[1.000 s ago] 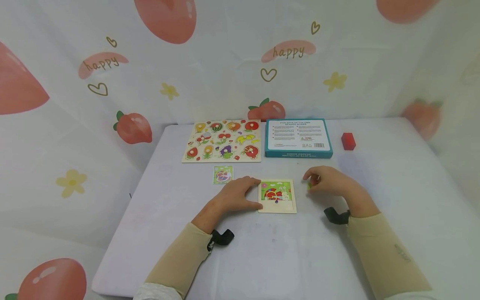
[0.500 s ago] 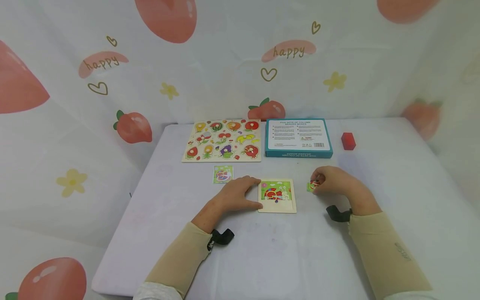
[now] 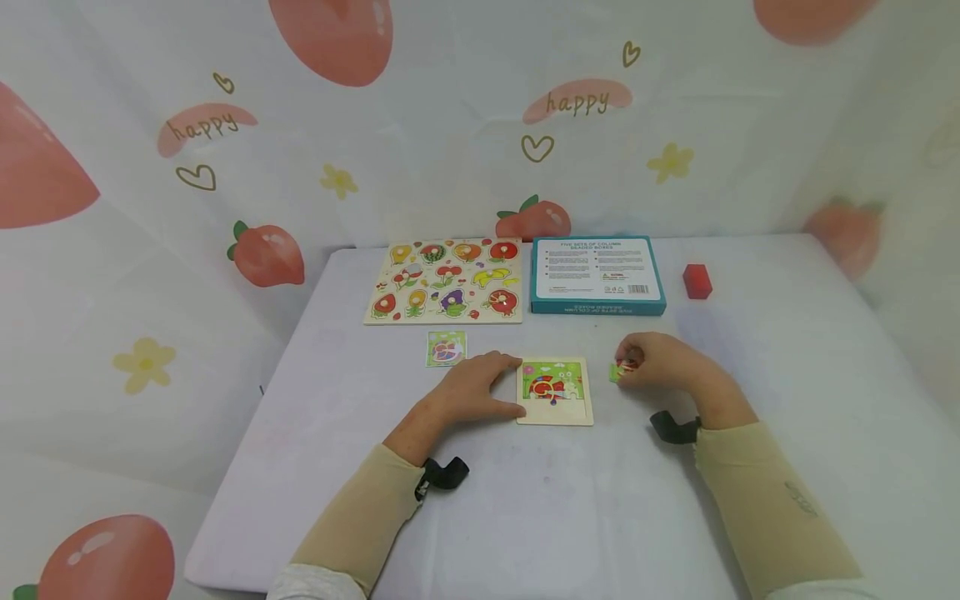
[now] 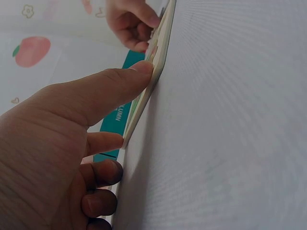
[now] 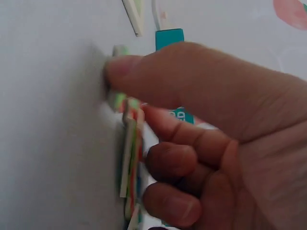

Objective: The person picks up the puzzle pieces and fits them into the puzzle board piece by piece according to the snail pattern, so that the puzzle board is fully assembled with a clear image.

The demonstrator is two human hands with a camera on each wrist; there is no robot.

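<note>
A small wooden jigsaw board (image 3: 552,416) lies flat with a snail picture across its upper part and bare wood below. My left hand (image 3: 474,390) touches its left edge with extended thumb and index fingertip, while the other fingers bend loosely in the left wrist view. Right of the board, my right hand (image 3: 666,363) pinches a green-edged jigsaw piece (image 3: 614,372) low over the table. Several more pieces (image 5: 128,163) appear edge-on under the right fingers in the right wrist view, blurred and partly hidden. A small snail picture card (image 3: 446,348) lies beyond my left hand.
A fruit peg puzzle (image 3: 442,283) lies at the back left. Beside it is a flat teal-edged box (image 3: 597,275), with a red block (image 3: 697,282) farther right. A printed curtain (image 3: 420,158) hangs behind the white table (image 3: 525,517).
My right hand first draws slightly right, exposing red and green pieces by its fingertips, then shifts a little back left. The left hand and the board stay put.
</note>
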